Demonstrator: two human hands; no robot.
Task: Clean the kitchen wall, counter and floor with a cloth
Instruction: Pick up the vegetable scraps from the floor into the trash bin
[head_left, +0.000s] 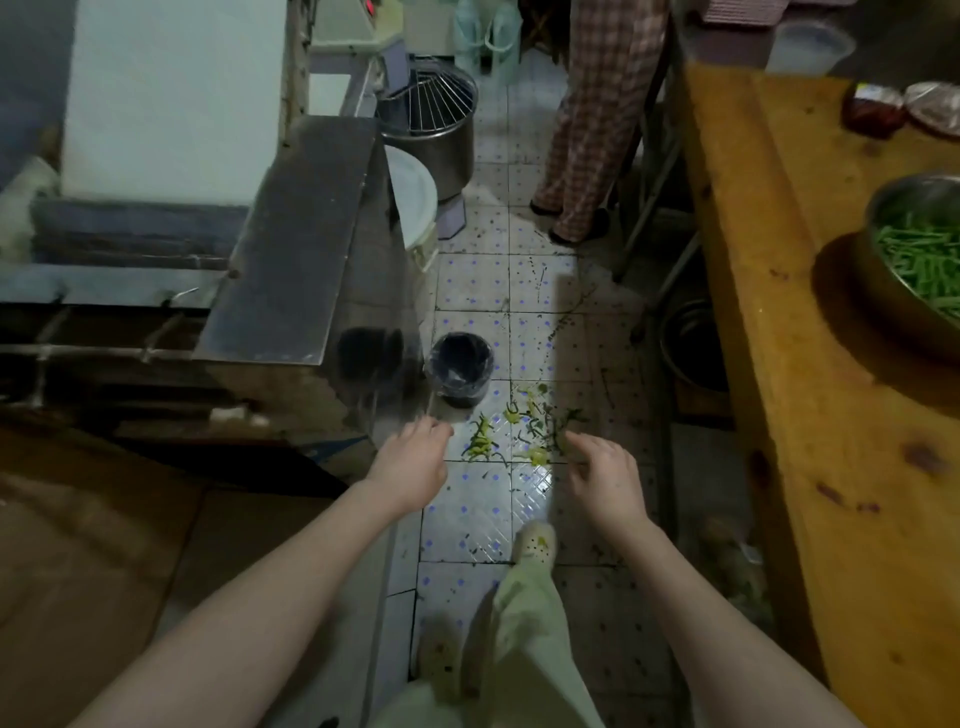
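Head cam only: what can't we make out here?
All head view.
Left hand: palm faces away, so any grip is hidden.
Bin: contents too dark.
Bowl of green beans: cut off by right edge.
Other person: upper body cut off by top edge.
Cloth: none in view.

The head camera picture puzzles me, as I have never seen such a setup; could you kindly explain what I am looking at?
There is no machine here. A person wears one wide-angle camera on the head, looking forward and down, so the two bare arms are their own. The left hand and right hand hang above the tiled floor, fingers loosely curled, and no cloth shows in either. Just beyond them lie green and yellow vegetable scraps, near a small dark bin. A metal counter stands to the left. To the right is a wooden table with a metal bowl of cut green vegetables. Another person in checked trousers stands further back.
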